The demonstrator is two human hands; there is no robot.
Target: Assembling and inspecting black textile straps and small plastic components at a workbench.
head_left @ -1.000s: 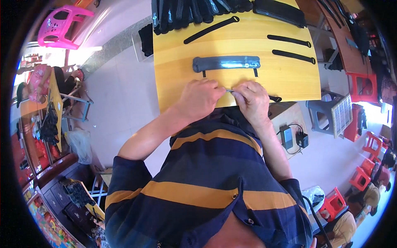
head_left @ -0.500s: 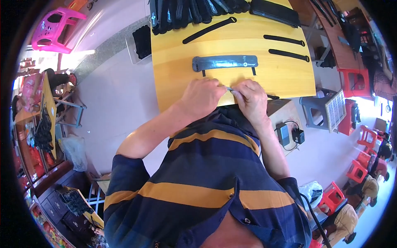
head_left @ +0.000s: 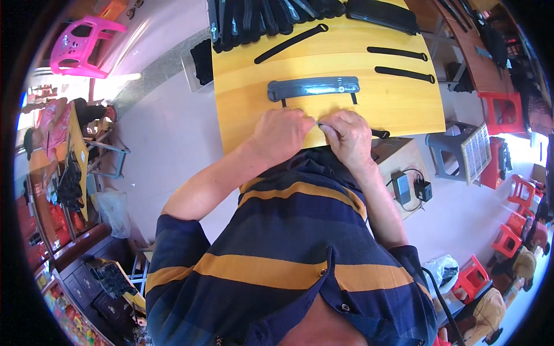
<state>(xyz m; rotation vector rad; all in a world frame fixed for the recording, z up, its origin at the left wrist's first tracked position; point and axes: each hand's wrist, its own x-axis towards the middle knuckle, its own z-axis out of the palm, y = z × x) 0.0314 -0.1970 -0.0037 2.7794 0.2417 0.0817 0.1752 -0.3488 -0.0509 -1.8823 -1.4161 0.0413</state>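
Near the front edge of the yellow table point(head_left: 404, 109), my left hand point(head_left: 283, 134) and my right hand point(head_left: 351, 137) face each other with fingertips pinched. Between them shows the tip of a small dark strip point(head_left: 319, 123), mostly hidden by the fingers. A black strap end with a loop point(head_left: 380, 134) juts out to the right of my right hand; whether it joins that strip is hidden. Just beyond my hands lies a flat, shiny dark band point(head_left: 313, 88) with pale printing. Two short black tabs point(head_left: 354, 99) stick out from its near side.
Farther back are a black looped strap point(head_left: 291, 44) and two more straps point(head_left: 398, 53) at the right. Bundled black straps point(head_left: 254, 23) and a black stack point(head_left: 382, 16) line the far edge. A box with devices and cables point(head_left: 401, 187) stands beside the table, right of me.
The strip between my fingertips shows less than before, and the fingers of both hands have shifted slightly. The whole view has moved a little; the things on the table lie as before.
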